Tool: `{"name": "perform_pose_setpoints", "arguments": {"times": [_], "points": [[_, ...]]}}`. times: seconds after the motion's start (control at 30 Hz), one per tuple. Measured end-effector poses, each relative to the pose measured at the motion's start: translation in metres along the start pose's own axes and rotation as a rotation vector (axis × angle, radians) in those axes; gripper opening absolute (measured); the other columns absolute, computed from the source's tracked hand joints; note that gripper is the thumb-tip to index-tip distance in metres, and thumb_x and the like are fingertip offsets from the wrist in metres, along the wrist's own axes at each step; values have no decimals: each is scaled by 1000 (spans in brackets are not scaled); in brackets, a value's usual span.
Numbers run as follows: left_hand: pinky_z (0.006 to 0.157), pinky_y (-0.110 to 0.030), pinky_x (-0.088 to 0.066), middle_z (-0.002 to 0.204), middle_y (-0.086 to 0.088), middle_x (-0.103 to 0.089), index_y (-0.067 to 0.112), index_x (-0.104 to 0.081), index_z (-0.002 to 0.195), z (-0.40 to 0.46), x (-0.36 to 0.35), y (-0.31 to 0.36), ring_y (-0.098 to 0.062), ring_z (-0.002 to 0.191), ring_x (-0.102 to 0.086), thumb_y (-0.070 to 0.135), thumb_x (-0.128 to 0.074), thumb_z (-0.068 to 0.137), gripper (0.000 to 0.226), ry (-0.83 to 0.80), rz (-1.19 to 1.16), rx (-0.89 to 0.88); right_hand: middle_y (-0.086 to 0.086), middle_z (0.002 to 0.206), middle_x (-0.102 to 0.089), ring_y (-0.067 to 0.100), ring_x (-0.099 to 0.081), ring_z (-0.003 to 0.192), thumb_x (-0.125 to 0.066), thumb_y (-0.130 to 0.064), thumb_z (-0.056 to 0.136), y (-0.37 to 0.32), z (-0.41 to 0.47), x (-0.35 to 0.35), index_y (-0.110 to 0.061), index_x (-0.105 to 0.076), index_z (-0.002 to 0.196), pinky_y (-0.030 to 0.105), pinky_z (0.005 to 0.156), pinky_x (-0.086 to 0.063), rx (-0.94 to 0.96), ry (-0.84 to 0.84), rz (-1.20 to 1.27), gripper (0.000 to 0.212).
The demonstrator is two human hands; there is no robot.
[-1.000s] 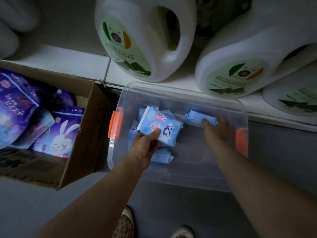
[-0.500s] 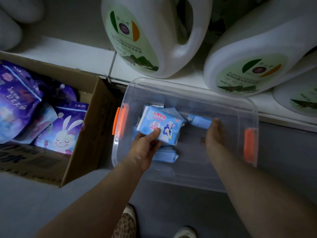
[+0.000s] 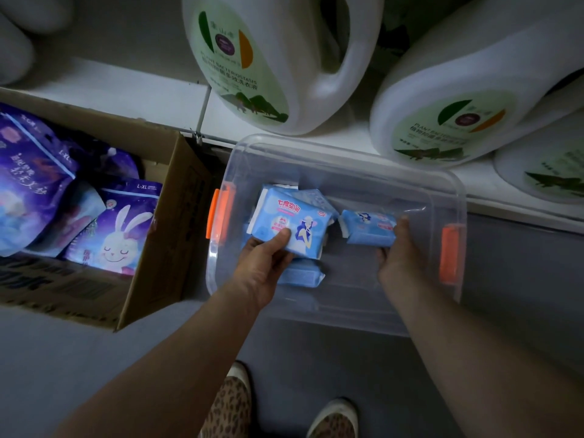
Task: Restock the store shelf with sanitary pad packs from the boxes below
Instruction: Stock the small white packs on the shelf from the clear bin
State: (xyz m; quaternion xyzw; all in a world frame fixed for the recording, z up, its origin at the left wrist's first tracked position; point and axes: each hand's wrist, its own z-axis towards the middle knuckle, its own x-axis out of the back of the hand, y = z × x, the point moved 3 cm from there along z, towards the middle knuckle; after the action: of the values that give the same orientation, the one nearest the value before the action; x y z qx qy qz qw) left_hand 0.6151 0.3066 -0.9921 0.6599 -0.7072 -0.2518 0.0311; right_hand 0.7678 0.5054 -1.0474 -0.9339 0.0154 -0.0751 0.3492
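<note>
A clear plastic bin point(image 3: 347, 153) with orange latches stands on the floor below the shelf. Inside it lie several light blue sanitary pad packs. My left hand point(image 3: 265, 260) grips one pack point(image 3: 294, 222) with a printed figure, thumb on its front, lifted above another pack point(image 3: 300, 275) on the bin's bottom. My right hand point(image 3: 398, 251) holds a second blue pack point(image 3: 368, 227) at the bin's middle, fingers curled under it and thumb along its right edge.
An open cardboard box point(image 3: 164, 235) at the left holds purple packs, one with a rabbit point(image 3: 120, 235). White detergent jugs point(image 3: 271, 58) stand on the low white shelf point(image 3: 126, 93) behind the bin. My shoes point(image 3: 335, 415) are on the grey floor.
My right hand has turned and lifted the second blue pack, which now shows its printed face. My left hand keeps its pack almost still.
</note>
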Motion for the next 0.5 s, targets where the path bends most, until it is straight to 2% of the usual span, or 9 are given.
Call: {"name": "perform_pose_setpoints", "arguments": {"times": [0.07,0.13,0.23,0.33,0.4,0.47,0.5], "points": [[73,-27,-62,118,-14,-72,4,-59,129,-11,-1,1,-26,107,-69,11,-74,85,47,2,-4,4,1,102,-77,14,-75,91,-78,-48,81,-5,-13,7,-16,-70,110,30,79,-60,0,-9,-1,43],[79,-29,-60,119,-14,-72,4,-59,131,-24,-5,6,-28,111,-68,10,-73,86,48,-2,1,5,2,100,-77,14,-75,87,-78,-48,81,-15,-28,12,-17,-70,102,29,77,-60,-10,-42,5,38],[77,-28,-60,115,-12,-73,5,-57,132,-50,-14,16,-20,96,-72,13,-74,86,50,-9,18,6,3,97,-77,13,-75,82,-82,-43,79,-33,-50,17,-15,-71,91,26,64,-57,-15,-70,27,32],[76,-28,-60,111,-9,-75,9,-59,132,-78,-23,31,-16,87,-72,19,-74,85,50,-30,46,17,5,92,-75,18,-74,82,-79,-42,82,-59,-79,20,-15,-70,84,29,66,-57,26,-130,-18,28],[70,-27,-59,107,-8,-75,11,-61,129,-99,-30,42,-15,84,-72,23,-73,85,47,-62,66,41,13,97,-74,29,-73,92,-83,-48,75,-78,-101,19,-14,-68,83,44,79,-60,25,-225,-37,38],[68,-27,-56,97,-5,-76,16,-64,120,-123,-36,52,-13,78,-72,25,-69,87,34,-97,86,71,20,108,-73,38,-72,99,-91,-61,53,-96,-121,19,-12,-69,89,60,86,-56,-53,-317,-93,64],[67,-27,-57,93,-4,-76,18,-65,114,-136,-40,57,-13,76,-72,24,-67,88,27,-116,85,88,20,111,-72,40,-71,100,-91,-67,44,-105,-132,19,-13,-69,95,64,86,-54,-89,-348,-143,77]]}}
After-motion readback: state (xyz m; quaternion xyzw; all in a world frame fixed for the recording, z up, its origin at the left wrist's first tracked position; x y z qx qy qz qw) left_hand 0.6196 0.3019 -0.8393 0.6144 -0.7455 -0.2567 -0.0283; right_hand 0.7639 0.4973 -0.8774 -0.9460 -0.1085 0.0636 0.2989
